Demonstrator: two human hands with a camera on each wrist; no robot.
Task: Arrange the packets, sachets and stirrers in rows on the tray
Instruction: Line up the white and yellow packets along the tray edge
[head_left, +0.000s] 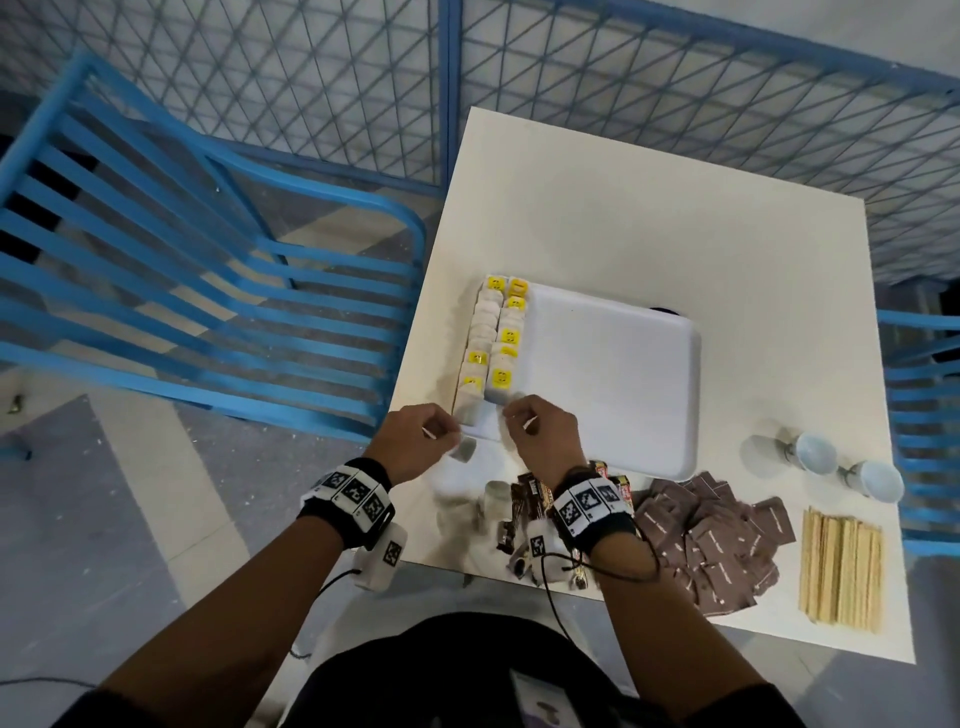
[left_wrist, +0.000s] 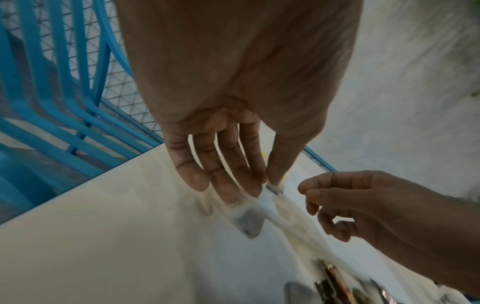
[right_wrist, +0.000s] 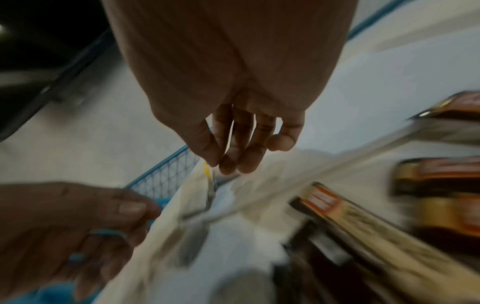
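Note:
A white tray (head_left: 613, 374) lies on the table, with two columns of tea bags (head_left: 498, 338) with yellow tags along its left side. At the tray's near left corner my left hand (head_left: 452, 436) pinches a loose tea bag (head_left: 465, 449) between thumb and fingers; in the left wrist view the tea bag (left_wrist: 249, 222) hangs blurred below the left hand (left_wrist: 267, 185). My right hand (head_left: 511, 413) is close beside it, and its fingertips (right_wrist: 217, 166) pinch what looks like that bag's yellow tag (right_wrist: 207, 170).
Near the table's front edge lie loose tea bags (head_left: 496, 499), dark coffee stick packets (head_left: 530, 499), a heap of brown sachets (head_left: 722, 540) and a stack of wooden stirrers (head_left: 841, 566). Two paper cups (head_left: 815, 452) lie at the right. A blue chair (head_left: 182, 291) stands left.

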